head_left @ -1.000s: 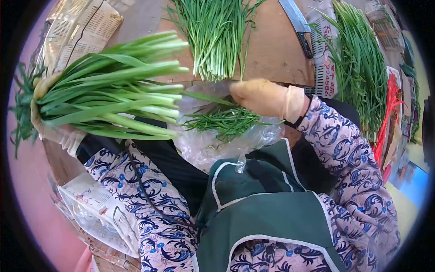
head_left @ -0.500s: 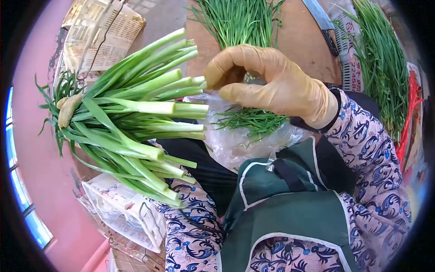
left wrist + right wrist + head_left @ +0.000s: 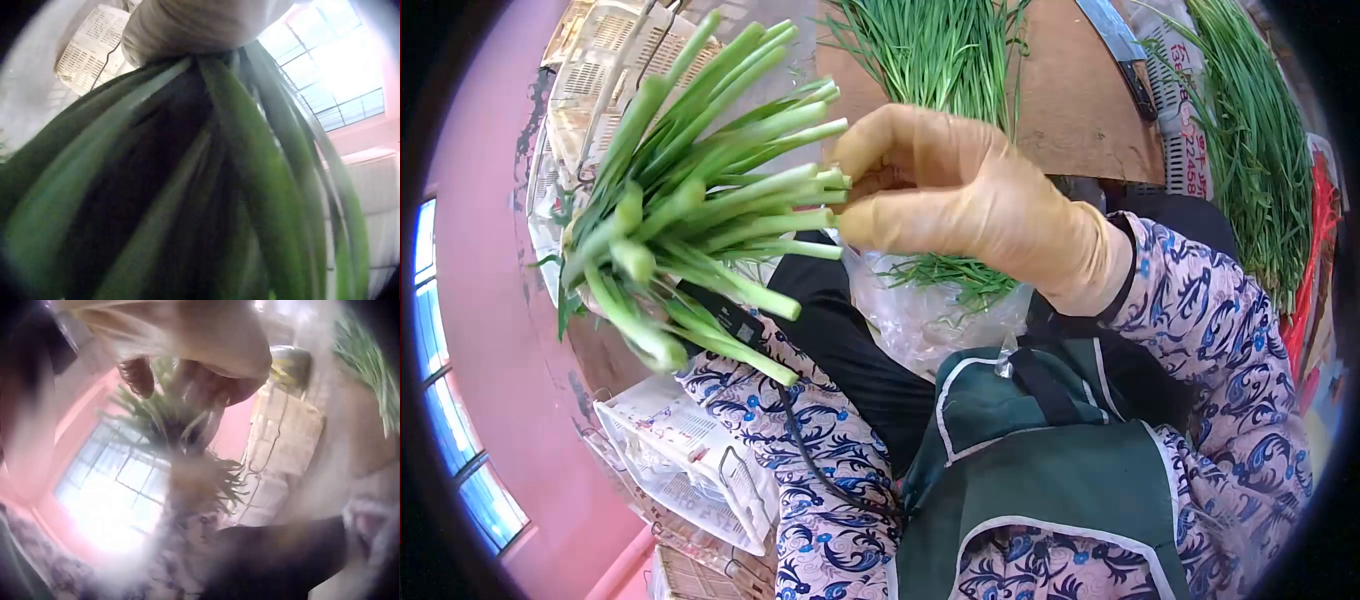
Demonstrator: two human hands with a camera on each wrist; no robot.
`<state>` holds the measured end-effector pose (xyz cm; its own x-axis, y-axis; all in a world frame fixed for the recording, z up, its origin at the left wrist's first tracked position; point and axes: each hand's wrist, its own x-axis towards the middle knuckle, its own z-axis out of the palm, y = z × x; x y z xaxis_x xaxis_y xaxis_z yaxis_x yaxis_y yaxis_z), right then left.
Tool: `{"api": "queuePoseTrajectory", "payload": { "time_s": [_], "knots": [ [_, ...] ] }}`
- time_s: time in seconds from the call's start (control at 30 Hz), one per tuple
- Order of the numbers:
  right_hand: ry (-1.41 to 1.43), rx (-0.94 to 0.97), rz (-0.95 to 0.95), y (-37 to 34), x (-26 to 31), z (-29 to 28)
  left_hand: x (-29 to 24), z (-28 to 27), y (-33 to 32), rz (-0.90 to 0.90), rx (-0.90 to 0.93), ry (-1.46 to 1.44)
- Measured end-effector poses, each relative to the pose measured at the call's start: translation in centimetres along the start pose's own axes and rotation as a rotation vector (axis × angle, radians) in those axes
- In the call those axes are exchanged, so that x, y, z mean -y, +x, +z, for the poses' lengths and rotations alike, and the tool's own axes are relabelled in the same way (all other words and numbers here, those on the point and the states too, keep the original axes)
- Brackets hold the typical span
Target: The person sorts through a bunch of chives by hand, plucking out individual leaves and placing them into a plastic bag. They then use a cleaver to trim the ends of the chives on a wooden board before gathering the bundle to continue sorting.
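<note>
My left hand (image 3: 200,25), gloved, grips a bunch of Chinese chives (image 3: 690,200) by the leafy part. In the head view that hand is hidden behind the bunch, whose pale stalk ends fan out to the right and up towards the camera. My right hand (image 3: 990,200), in a tan glove, is beside the stalk ends, its fingers loosely bent and the thumb apart from them. No stalk shows in the space inside its fingers. Below it, short green trimmings (image 3: 960,278) lie on a clear plastic bag (image 3: 920,330) in the lap.
More chives (image 3: 940,60) lie on a brown board (image 3: 1080,120), where a knife (image 3: 1125,60) rests near the right edge. A crate at the right bears another chive heap (image 3: 1250,150) beside red ties (image 3: 1305,270). White baskets (image 3: 680,465) stand at the left by a pink wall (image 3: 490,150).
The bunch has tipped so its stalk ends spread up towards the camera. My right hand has come from over the trimmings up and left to the stalk ends. The head view has swung left.
</note>
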<state>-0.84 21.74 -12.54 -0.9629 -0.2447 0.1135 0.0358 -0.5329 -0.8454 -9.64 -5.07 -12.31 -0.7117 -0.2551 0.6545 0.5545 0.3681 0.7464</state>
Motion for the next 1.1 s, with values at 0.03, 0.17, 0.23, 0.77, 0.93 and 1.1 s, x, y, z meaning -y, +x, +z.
{"api": "queuePoseTrajectory", "payload": {
  "time_s": [0.03, 0.17, 0.23, 0.77, 0.93, 1.1],
  "knots": [
    [-0.059, -0.011, -0.056, 0.0, -0.2, 0.5, 0.1, 0.1, 0.1, 0.036, -0.014, 0.052],
    [-0.139, 0.101, -0.005, 0.5, 0.4, -0.2, 5.0, -4.4, 4.4, -0.408, 0.338, -0.522],
    [-0.23, 0.157, 0.042, 1.0, 1.1, -1.0, 4.4, -2.8, 3.6, -0.378, 0.194, -0.346],
    [-0.195, 0.06, 0.086, 2.0, 2.2, -2.5, 1.4, 2.5, 4.3, -0.737, -0.103, -0.659],
    [-0.326, 0.14, 0.259, 1.1, 2.1, -2.6, 0.9, 3.5, 4.0, -0.741, -0.102, -0.637],
    [-0.557, 0.067, 0.192, 0.6, -0.5, -4.0, 0.5, 4.2, 4.0, -0.784, -0.057, -0.69]
  ]
}}
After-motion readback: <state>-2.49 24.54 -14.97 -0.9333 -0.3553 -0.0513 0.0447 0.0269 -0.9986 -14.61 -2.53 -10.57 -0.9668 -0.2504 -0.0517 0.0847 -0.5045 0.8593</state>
